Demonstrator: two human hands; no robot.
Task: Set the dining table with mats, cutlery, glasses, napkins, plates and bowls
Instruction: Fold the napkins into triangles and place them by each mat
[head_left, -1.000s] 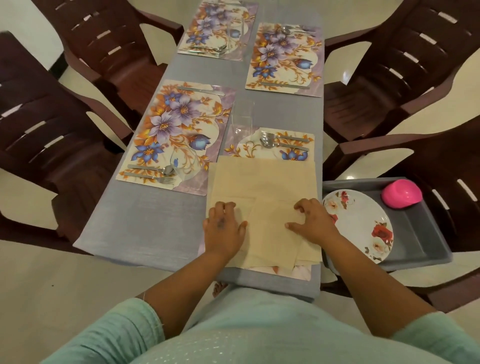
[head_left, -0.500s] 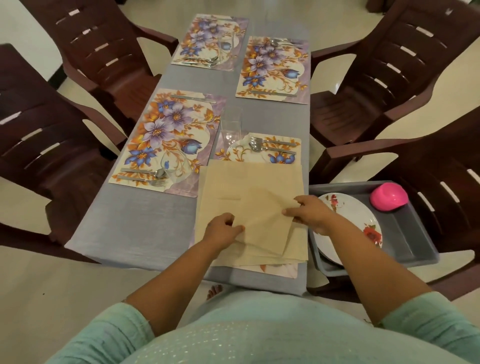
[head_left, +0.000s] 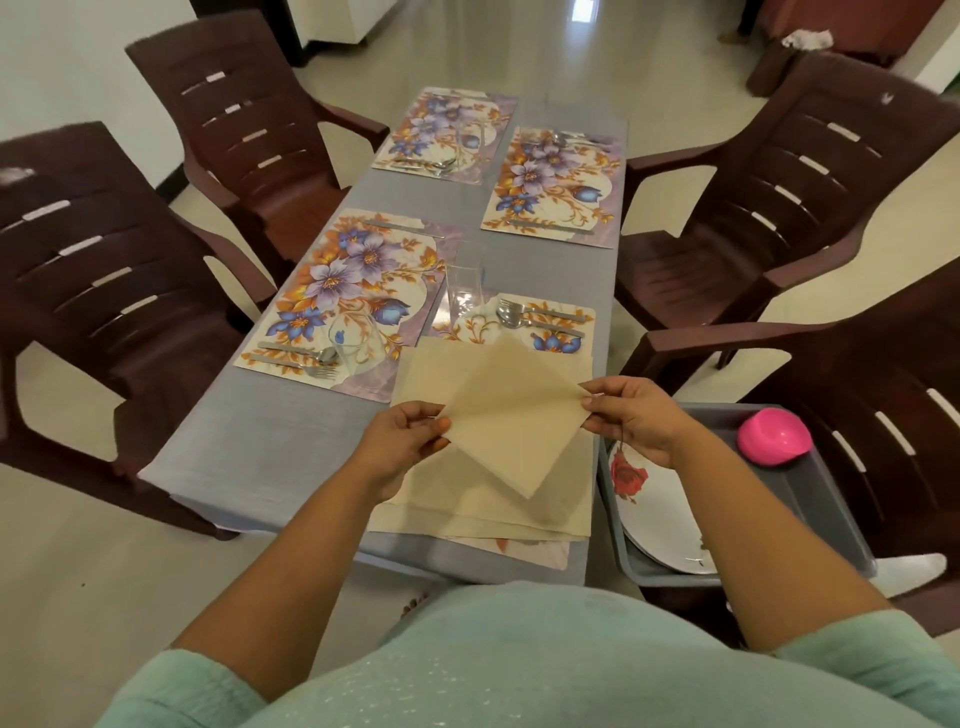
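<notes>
A beige napkin (head_left: 511, 415) hangs lifted above the table, turned like a diamond. My left hand (head_left: 402, 447) pinches its left corner and my right hand (head_left: 636, 418) pinches its right corner. Under it lies a stack of more beige napkins (head_left: 519, 509), covering most of the near right floral mat (head_left: 545, 325). On that mat's far strip rest spoons and forks (head_left: 524, 317). A clear glass (head_left: 464, 286) stands just behind the stack. The near left mat (head_left: 343, 296) carries cutlery and a glass (head_left: 358, 345). Two far mats (head_left: 447, 135) (head_left: 553, 189) also hold cutlery.
A grey tray (head_left: 810, 499) sits on the chair to my right, holding a rose-patterned plate (head_left: 649, 509) and an upturned pink bowl (head_left: 774, 435). Dark brown plastic chairs (head_left: 104, 270) (head_left: 810, 176) flank the grey table (head_left: 270, 436) on both sides.
Both hands went from pressing flat on the napkin stack to pinching one napkin by its corners and lifting it off the stack. The view has tilted upward.
</notes>
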